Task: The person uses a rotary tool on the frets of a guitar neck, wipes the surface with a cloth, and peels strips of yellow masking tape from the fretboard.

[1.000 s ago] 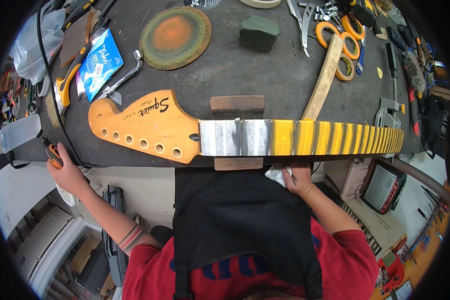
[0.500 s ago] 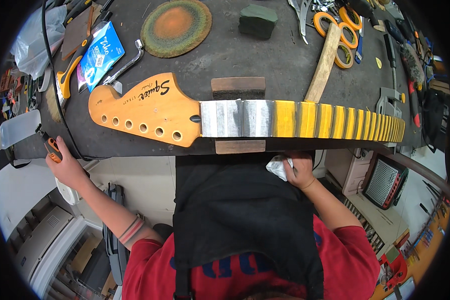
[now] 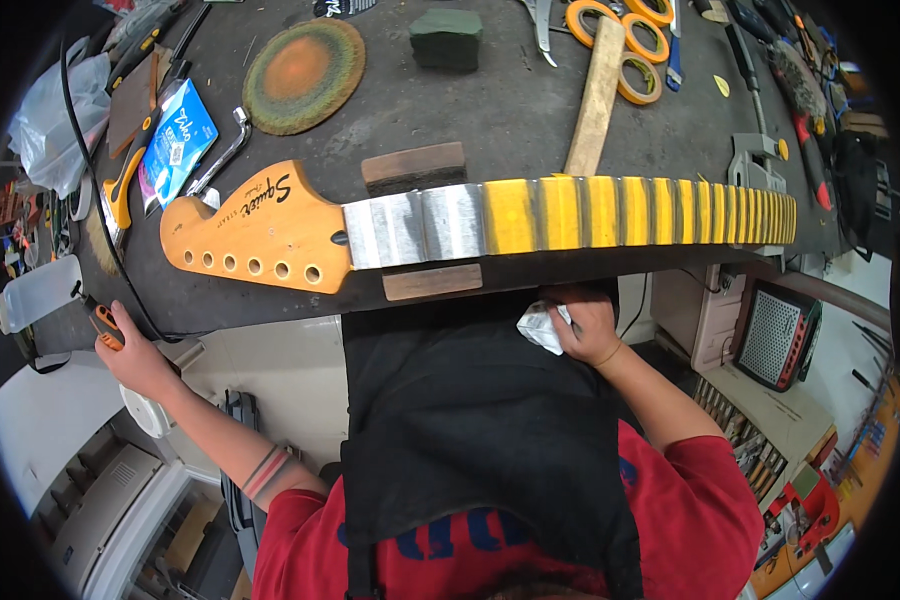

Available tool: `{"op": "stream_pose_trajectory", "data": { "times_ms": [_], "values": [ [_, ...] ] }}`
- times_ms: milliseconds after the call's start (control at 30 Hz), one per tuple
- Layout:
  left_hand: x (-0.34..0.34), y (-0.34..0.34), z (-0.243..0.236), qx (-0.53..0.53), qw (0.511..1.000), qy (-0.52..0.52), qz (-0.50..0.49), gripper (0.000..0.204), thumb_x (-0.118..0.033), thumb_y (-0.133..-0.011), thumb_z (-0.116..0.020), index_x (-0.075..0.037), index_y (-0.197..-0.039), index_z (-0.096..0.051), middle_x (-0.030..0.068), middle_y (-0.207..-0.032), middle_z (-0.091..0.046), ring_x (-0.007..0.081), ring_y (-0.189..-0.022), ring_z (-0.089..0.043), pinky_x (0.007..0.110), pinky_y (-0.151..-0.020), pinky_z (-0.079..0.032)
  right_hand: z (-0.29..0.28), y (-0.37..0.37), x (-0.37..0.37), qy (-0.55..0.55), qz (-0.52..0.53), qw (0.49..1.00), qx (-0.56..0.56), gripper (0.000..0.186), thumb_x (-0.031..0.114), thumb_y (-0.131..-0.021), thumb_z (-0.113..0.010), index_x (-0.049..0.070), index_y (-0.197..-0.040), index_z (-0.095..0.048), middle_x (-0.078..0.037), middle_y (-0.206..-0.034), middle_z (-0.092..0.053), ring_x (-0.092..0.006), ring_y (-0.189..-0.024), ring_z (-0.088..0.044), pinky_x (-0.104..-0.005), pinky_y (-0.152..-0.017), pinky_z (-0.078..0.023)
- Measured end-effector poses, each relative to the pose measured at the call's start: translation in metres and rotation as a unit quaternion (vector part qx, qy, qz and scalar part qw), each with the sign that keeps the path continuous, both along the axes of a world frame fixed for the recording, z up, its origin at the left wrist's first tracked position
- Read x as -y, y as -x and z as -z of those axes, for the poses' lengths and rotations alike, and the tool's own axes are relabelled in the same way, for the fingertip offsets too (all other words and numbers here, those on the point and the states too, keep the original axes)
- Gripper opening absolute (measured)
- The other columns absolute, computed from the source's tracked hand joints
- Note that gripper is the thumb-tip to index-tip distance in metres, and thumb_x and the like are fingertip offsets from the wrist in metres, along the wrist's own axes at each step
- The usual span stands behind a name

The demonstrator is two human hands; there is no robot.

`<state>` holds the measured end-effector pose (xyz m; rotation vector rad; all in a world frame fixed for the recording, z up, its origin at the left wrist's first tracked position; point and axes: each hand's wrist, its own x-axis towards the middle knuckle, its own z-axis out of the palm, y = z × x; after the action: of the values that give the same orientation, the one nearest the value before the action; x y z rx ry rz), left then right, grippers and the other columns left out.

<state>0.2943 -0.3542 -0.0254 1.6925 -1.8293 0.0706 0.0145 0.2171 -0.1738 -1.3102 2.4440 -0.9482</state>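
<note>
A guitar neck [image 3: 255, 235] lies across the bench, its wooden headstock at the left. Silver tape [image 3: 450, 225] and yellow tape [image 3: 570, 213] cover the fretboard in strips, with dark lines between them. My left hand [image 3: 138, 355], at the bench's front left edge, is closed on a tool with an orange-and-black handle [image 3: 108, 325]; its exact kind is unclear. In front of my apron, just below the bench edge, my right hand [image 3: 588, 328] grips a crumpled white wad [image 3: 542, 327]. Neither hand touches the neck.
Wooden blocks [image 3: 415, 168] sit under the neck, near a wooden stick [image 3: 598, 100]. A round brown-green pad [image 3: 305, 75], a dark green block [image 3: 446, 40], yellow tape rolls [image 3: 638, 80] and a clamp [image 3: 760, 160] lie farther back. A black cable [image 3: 90, 150] runs past my left hand.
The whole view has shifted and tilted, so the neck appears farther left and slanted. Both hands keep their holds, the right one a little farther left against the apron.
</note>
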Motion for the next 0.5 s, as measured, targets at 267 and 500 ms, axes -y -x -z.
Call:
{"op": "stream_pose_trajectory", "data": {
  "times_ms": [267, 500],
  "values": [
    [0.0013, -0.0015, 0.0008, 0.004, 1.000, -0.003, -0.010, 0.075, -0.072, -0.099, -0.074, -0.001, -0.122, -0.072, 0.0139, -0.113, -0.078, 0.0343, -0.100, -0.074, 0.046, -0.093, -0.056, -0.0012, -0.0022, 0.0025, 0.015, 0.035, 0.999, 0.010, 0.022, 0.015, -0.094, -0.079, 0.007, -0.115, -0.082, -0.015, -0.110, -0.082, -0.0366, -0.088, -0.079, -0.0435, -0.075, -0.063],
    [0.0040, -0.0040, 0.0017, -0.002, 1.000, -0.006, 0.002, 0.079, -0.074, -0.098, -0.073, 0.000, -0.124, -0.072, 0.0160, -0.117, -0.079, 0.0370, -0.105, -0.074, 0.047, -0.095, -0.056, -0.0021, -0.0034, 0.0067, 0.043, 0.062, 0.997, 0.014, 0.020, 0.014, -0.095, -0.077, 0.007, -0.113, -0.081, -0.014, -0.108, -0.082, -0.0367, -0.086, -0.079, -0.0434, -0.074, -0.063]
  ]
}}
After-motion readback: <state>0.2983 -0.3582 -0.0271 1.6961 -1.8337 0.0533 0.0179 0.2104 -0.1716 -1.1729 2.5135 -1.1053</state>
